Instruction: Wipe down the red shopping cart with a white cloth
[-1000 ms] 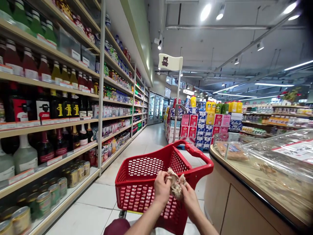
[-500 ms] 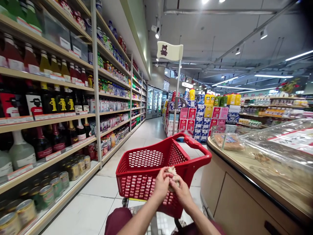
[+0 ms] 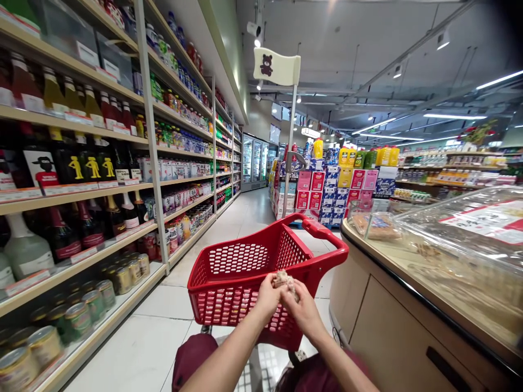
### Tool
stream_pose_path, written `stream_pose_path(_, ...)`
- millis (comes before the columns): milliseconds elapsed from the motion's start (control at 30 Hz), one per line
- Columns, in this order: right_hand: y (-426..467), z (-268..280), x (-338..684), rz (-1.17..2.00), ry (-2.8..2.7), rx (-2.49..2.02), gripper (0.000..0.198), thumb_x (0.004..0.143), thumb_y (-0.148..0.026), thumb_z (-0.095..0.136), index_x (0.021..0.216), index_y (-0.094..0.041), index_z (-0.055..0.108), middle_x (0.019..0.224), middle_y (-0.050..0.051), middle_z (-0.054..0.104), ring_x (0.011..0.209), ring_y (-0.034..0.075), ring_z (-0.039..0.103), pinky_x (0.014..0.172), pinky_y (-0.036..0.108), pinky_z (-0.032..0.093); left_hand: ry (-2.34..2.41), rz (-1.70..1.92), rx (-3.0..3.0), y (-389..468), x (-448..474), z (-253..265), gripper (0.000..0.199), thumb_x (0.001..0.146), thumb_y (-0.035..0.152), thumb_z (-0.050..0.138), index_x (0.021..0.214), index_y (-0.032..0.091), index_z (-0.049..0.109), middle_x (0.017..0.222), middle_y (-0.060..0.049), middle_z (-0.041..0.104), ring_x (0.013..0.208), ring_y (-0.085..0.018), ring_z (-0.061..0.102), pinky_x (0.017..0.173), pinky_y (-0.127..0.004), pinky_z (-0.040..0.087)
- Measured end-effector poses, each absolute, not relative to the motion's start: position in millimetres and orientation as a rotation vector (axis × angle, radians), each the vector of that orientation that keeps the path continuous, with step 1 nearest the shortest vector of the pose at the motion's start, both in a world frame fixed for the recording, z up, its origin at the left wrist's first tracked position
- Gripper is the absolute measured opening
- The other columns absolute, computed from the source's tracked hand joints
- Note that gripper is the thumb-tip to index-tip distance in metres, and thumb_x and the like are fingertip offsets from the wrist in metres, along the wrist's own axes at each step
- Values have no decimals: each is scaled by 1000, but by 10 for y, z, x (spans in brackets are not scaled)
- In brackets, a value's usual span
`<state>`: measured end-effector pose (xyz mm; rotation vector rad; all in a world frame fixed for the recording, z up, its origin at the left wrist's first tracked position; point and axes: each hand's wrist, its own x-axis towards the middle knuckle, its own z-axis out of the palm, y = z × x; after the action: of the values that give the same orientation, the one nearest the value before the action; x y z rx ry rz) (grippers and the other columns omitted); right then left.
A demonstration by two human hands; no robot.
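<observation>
A small cream-coloured, lumpy thing with pinkish patches (image 3: 281, 279) is held between both my hands; its exact kind I cannot make out. My left hand (image 3: 266, 296) pinches its left end, thumb and fingers closed on it. My right hand (image 3: 300, 307) grips the right end, and the fingertips of both hands nearly meet. Part of the thing is hidden by the fingers. Both hands are in front of the near side of a red shopping cart (image 3: 229, 287), whose basket has rows of holes.
On the left stand shelves (image 3: 77, 193) of bottles and cans. A curved display counter (image 3: 392, 321) with clear covers stands close on the right. Stacked boxes (image 3: 303, 200) with drinks on top are beyond the cart. A bear flag (image 3: 277, 66) rises on a pole.
My hands have turned and shifted slightly, and the cream thing now lies more sideways between them. The surroundings have drifted a little left in the view.
</observation>
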<state>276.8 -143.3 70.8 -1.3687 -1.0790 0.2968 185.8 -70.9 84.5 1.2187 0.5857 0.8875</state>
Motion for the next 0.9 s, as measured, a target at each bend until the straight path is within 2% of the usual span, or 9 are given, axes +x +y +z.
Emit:
stream_pose_path(100, -1501, 723, 2756, 497, -1202, -1307, 30, 72, -39, 53, 92, -19, 63, 95, 7, 62, 90, 21, 58, 82, 33, 46, 561, 756, 1179, -742, 1814, 826, 39, 46, 30, 77, 76, 13, 58, 72, -3, 64, 68, -16, 60, 67, -29, 46)
stream_pose_path(200, -1576, 757, 2787, 586, -1198, -1369, 36, 76, -37, 47, 103, -16, 58, 89, 7, 64, 81, 21, 61, 73, 35, 50, 583, 729, 1141, -751, 1769, 793, 37, 43, 27, 78, 69, 13, 56, 65, 0, 62, 61, -14, 59, 62, -27, 46)
stream_pose_path(267, -1620, 768, 2813, 349, -1231, -1457, 45, 74, -34, 50, 116, -16, 51, 107, 11, 60, 94, 23, 58, 81, 40, 47, 628, 771, 1099, -744, 1774, 777, 34, 47, 28, 77, 69, 14, 55, 64, 2, 61, 60, -11, 57, 62, -25, 45)
stream_pose_path(333, -1655, 748, 2832, 50, -1420, -1465, 52, 71, -29, 55, 122, -21, 46, 127, 11, 46, 112, 25, 46, 93, 43, 40, 669, 783, 1058, -735, 1800, 774, 30, 52, 28, 74, 70, 15, 54, 63, 3, 60, 56, -10, 56, 58, -23, 44)
stream_pose_path(400, -1680, 681, 2847, -130, -1703, -1380, 49, 73, -22, 54, 122, -25, 47, 133, 7, 40, 120, 24, 38, 98, 44, 35, 690, 760, 1023, -731, 1827, 784, 26, 56, 25, 73, 69, 14, 53, 60, 3, 58, 51, -8, 54, 52, -20, 41)
stream_pose_path(467, -1695, 579, 2867, -223, -1849, -1303, 43, 78, -17, 46, 119, -28, 49, 127, 6, 47, 119, 21, 40, 98, 43, 37, 701, 720, 988, -735, 1835, 799, 21, 60, 24, 70, 66, 14, 52, 56, 4, 55, 45, -5, 50, 45, -17, 37)
stream_pose_path(567, -1704, 442, 2906, -249, -1742, -1329, 40, 81, -18, 44, 119, -28, 50, 121, 6, 52, 112, 19, 48, 93, 37, 43, 711, 642, 930, -757, 1808, 812, 16, 66, 21, 65, 64, 14, 51, 51, 5, 51, 40, -3, 45, 40, -14, 31)
stream_pose_path(700, -1692, 443, 2901, -74, -1475, -1354, 33, 77, -25, 49, 109, -24, 56, 110, 7, 58, 101, 19, 55, 87, 32, 47, 701, 591, 880, -822, 1785, 817, 10, 67, 15, 62, 66, 14, 52, 52, 5, 52, 40, -2, 46, 41, -13, 33)
stream_pose_path(900, -1621, 653, 2809, 75, -899, -1376, 37, 73, -36, 54, 104, -17, 51, 95, 7, 62, 85, 20, 60, 78, 33, 49, 683, 730, 907, -954, 1953, 904, 15, 64, 21, 65, 68, 15, 52, 56, 5, 53, 45, -4, 48, 45, -15, 33)
